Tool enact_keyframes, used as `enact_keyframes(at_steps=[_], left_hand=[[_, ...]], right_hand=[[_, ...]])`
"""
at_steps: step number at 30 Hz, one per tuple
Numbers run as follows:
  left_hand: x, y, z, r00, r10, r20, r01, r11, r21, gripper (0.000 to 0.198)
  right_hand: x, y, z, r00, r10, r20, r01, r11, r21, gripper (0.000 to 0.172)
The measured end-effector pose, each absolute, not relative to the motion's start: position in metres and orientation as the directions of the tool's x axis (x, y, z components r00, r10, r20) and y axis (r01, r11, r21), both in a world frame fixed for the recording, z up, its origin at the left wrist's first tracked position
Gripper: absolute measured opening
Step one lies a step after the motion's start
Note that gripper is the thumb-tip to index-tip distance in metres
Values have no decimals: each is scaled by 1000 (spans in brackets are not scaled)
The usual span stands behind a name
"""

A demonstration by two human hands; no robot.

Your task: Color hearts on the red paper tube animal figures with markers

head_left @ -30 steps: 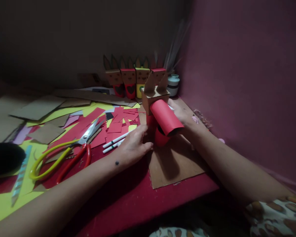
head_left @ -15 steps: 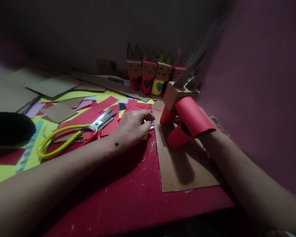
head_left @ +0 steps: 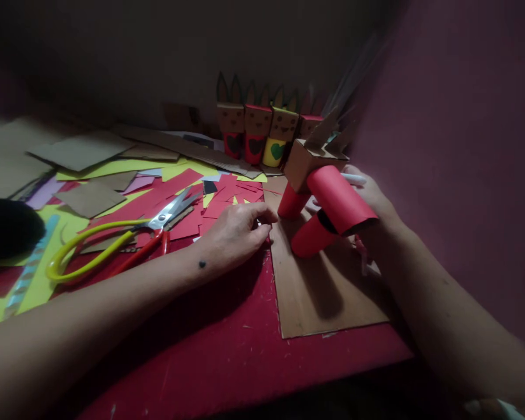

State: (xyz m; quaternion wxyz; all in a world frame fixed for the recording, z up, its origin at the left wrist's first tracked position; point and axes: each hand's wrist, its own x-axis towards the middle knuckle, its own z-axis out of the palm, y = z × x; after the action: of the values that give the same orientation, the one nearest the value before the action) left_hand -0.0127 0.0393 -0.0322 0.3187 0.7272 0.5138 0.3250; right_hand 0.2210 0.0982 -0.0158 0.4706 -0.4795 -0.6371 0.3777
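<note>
My left hand (head_left: 240,233) rests at the left edge of a brown cardboard sheet (head_left: 306,312), its fingers loosely bent and a gap between thumb and forefinger. Beyond the sheet's right part, my right hand (head_left: 376,198) is partly hidden behind a red paper tube (head_left: 339,198). A pale, pen-like stick (head_left: 354,178) pokes out from its fingers. Under the tilted tube lies another red tube (head_left: 310,238). A third red tube (head_left: 291,203) stands beneath a cardboard box head with pointed ears (head_left: 304,163).
Scissors with yellow and red handles (head_left: 157,224) lie left on red paper scraps (head_left: 227,195). Behind stand several box-headed figures (head_left: 258,125). Cardboard pieces (head_left: 81,149), a striped strip (head_left: 30,268) and a dark fuzzy object (head_left: 11,229) are further left. A wall (head_left: 464,146) borders the right.
The view has shifted slightly, moving most things a little left. My right hand has come more into sight beside the tilted tube, showing the pale stick. My left hand stays by the cardboard edge.
</note>
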Motion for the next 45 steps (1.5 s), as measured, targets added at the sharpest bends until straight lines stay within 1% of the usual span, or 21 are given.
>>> enact_keyframes(at_steps=[3,6,10,15,19,22,24,26,28,31,34,39,43,45], left_hand=[[-11,37,-37,292,944,155,516,-292,805,17],[-9,33,-39,320,939,127,517,-286,807,22],[-4,25,-38,378,920,101,485,-289,825,30],[8,23,-32,410,899,151,466,-349,813,46],[27,30,-25,378,918,123,408,-284,868,56],[41,33,-25,353,935,34,334,-160,929,53],[45,33,-26,336,941,-36,310,-74,948,46],[46,33,-25,310,946,-90,305,-9,952,40],[43,34,-23,278,954,-115,306,25,952,38],[37,35,-17,233,968,-90,342,5,940,33],[32,35,-13,230,971,-70,366,-20,931,30],[29,30,-19,249,967,-59,357,-35,933,34],[28,26,-24,288,956,-58,343,-47,938,44],[26,26,-26,302,952,-41,355,-72,932,45]], right_hand=[[219,98,-10,-27,983,183,238,184,-954,31],[214,96,-7,-20,991,132,213,133,-968,30],[210,94,-5,-53,983,174,138,180,-974,27],[214,99,-7,-3,974,227,89,227,-970,31],[215,104,-7,43,969,243,78,239,-968,30],[215,105,-5,69,977,200,48,197,-979,32],[216,106,-4,77,982,174,28,173,-985,36],[217,107,-4,73,980,186,10,186,-983,38],[217,109,-5,69,974,216,0,216,-976,38],[217,113,-8,75,965,250,17,250,-968,36],[215,115,-9,85,963,258,40,255,-966,33],[215,116,-10,100,962,256,68,250,-966,32],[216,119,-13,97,961,261,82,253,-964,32],[216,121,-15,87,959,270,77,264,-962,32]])
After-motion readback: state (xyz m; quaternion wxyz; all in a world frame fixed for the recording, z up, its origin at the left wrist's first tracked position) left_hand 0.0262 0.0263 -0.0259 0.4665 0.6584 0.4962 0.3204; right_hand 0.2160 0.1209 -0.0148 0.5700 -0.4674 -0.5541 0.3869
